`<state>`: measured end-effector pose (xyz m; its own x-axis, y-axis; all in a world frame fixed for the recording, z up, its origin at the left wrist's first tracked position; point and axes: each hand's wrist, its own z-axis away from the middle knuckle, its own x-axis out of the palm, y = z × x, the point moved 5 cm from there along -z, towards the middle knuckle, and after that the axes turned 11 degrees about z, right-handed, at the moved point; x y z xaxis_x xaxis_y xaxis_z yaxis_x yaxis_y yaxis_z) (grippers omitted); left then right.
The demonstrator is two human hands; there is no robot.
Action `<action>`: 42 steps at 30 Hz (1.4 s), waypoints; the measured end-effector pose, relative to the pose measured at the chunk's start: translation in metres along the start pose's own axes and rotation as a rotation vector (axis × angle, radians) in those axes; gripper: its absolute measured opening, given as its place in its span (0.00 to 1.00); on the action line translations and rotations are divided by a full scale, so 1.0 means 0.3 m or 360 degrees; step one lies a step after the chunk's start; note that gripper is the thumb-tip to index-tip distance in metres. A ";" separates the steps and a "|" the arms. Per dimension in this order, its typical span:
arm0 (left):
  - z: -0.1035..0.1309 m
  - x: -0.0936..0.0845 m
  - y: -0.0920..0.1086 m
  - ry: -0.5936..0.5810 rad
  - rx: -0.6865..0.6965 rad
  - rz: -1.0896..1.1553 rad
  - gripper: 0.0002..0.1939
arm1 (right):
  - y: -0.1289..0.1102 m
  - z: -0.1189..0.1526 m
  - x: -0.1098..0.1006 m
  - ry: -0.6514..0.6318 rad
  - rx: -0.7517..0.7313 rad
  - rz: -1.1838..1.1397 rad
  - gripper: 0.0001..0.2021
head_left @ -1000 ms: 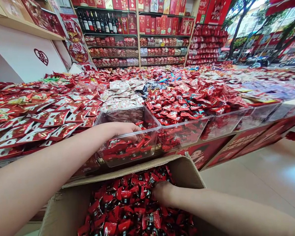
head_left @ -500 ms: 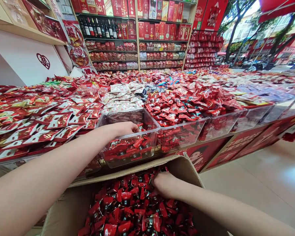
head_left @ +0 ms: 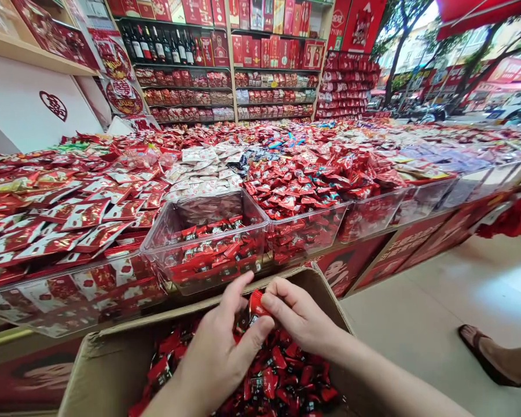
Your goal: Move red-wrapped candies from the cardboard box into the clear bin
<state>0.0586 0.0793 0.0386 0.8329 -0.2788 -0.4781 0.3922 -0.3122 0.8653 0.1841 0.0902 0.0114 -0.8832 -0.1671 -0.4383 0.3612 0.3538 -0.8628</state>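
My right hand pinches a red-wrapped candy between thumb and fingers, over an open cardboard box. Close against it is my left hand, its thumb and forefinger spread around the candy's other side; its lower fingers are hidden. Beneath both hands, the box holds a heap of the same red and black wrapped candies. Just beyond the box, a clear plastic bin is partly filled with matching candies.
Neighbouring clear bins hold red packets, white packets and flat red-and-gold packets. Shelves with wine bottles and red boxes stand behind. At right, another person's sandalled foot is on the tiled floor.
My left hand has left the clear bin and come back over the box. My right hand has risen out of the heap with a candy, meeting the left. A foot has appeared at right.
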 end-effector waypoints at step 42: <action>-0.464 -0.157 -0.044 -0.1316 -0.0736 -0.0622 0.14 | -0.251 -0.539 -0.140 -0.0493 -0.0329 0.2023 0.11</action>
<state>0.0686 0.2230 0.0706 0.1531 -0.8264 -0.5419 0.8365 -0.1836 0.5163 0.1458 0.2195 0.1356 0.1485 0.1909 -0.9703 0.8044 0.5474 0.2308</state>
